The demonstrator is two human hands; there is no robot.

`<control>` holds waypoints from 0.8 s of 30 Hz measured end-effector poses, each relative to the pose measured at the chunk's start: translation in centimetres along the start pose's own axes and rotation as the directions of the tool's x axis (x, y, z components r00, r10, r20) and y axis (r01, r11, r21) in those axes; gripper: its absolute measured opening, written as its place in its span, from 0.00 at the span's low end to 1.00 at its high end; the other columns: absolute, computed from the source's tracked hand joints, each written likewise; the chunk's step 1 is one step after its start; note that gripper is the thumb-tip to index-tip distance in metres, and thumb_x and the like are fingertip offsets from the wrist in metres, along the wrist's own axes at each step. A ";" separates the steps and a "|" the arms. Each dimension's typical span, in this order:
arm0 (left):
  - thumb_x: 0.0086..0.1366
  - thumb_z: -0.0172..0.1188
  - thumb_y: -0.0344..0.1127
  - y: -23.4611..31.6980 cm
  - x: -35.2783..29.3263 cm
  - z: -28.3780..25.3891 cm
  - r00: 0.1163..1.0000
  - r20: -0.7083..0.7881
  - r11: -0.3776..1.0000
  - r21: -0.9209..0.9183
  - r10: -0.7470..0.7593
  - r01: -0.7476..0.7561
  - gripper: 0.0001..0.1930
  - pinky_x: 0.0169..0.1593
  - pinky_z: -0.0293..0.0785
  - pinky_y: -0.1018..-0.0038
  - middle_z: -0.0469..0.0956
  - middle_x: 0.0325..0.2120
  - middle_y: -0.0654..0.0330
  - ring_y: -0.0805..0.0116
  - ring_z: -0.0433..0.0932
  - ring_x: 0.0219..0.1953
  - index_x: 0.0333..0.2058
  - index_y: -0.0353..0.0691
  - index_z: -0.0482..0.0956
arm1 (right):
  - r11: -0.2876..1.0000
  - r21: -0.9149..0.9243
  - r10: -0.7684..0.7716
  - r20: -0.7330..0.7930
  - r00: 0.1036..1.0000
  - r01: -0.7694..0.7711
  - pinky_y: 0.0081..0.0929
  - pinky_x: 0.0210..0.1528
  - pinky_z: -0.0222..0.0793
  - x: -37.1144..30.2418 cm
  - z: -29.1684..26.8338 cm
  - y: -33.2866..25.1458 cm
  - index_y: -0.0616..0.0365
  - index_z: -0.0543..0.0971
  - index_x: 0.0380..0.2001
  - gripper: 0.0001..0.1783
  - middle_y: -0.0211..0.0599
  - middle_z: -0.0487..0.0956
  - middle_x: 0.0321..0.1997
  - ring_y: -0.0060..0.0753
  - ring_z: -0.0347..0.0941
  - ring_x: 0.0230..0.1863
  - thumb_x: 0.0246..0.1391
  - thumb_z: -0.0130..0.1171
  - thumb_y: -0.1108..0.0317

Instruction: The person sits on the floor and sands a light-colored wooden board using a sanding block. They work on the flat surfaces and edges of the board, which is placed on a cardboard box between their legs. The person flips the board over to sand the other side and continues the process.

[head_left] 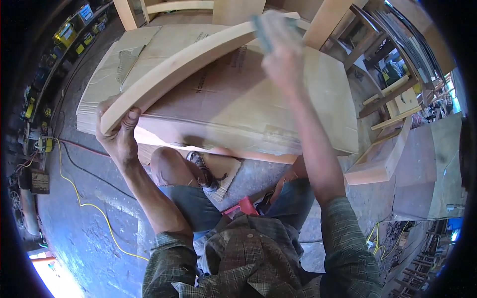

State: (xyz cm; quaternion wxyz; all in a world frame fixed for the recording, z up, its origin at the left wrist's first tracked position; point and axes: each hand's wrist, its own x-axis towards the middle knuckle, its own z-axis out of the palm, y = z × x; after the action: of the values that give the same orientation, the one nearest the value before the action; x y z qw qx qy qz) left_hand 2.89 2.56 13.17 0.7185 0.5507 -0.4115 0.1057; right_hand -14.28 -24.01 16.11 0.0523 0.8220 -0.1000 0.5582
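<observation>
Curved wooden bar (186, 59) slants over the cardboard (313, 116), near end at left, far end at upper middle; I see the left hand (118, 133) clamped round that near end, thumb against its inner side; the right hand (285, 67) is at the far stretch, closed over a green pad (263, 35), too blurred for me to tell its exact kind; a yellow cord (103, 212) snakes along the floor (89, 238) at left.
</observation>
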 end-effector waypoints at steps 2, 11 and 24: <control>0.48 0.72 0.43 0.0 0.0 -0.5 1.000 0.019 0.999 0.032 -0.006 0.006 0.21 0.38 0.68 0.80 0.76 0.29 0.63 0.76 0.72 0.33 0.34 0.35 0.76 | 0.991 -0.018 -0.133 -0.005 0.991 0.133 0.37 0.56 0.64 0.3 -0.4 -1.0 0.60 0.75 0.48 0.31 0.46 0.74 0.52 0.45 0.69 0.54 0.34 0.48 0.89; 0.52 0.68 0.34 2.0 -4.6 0.1 0.918 0.337 0.974 -0.014 -0.210 0.228 0.19 0.45 0.68 0.78 0.77 0.41 0.56 0.70 0.73 0.43 0.42 0.32 0.76 | 0.555 -0.639 0.797 0.227 0.559 -0.532 0.41 0.48 0.67 -11.0 -11.2 26.4 0.54 0.80 0.39 0.21 0.53 0.78 0.39 0.56 0.73 0.46 0.44 0.51 0.55; 0.52 0.61 0.43 -1.4 -9.8 1.9 0.419 0.883 0.670 0.444 -0.212 -0.595 0.33 0.65 0.48 0.55 0.57 0.61 0.56 0.53 0.54 0.64 0.59 0.61 0.62 | 0.492 -0.796 0.833 0.314 0.455 -0.352 0.47 0.50 0.66 -19.0 -13.3 13.7 0.47 0.75 0.50 0.24 0.51 0.77 0.44 0.55 0.73 0.46 0.47 0.46 0.62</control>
State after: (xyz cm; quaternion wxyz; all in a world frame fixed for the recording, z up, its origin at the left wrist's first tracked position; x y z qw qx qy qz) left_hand -3.47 3.37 5.35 0.0969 0.6921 -0.7140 0.0416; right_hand -36.14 -32.72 3.04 0.0688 0.7911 -0.5941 0.1281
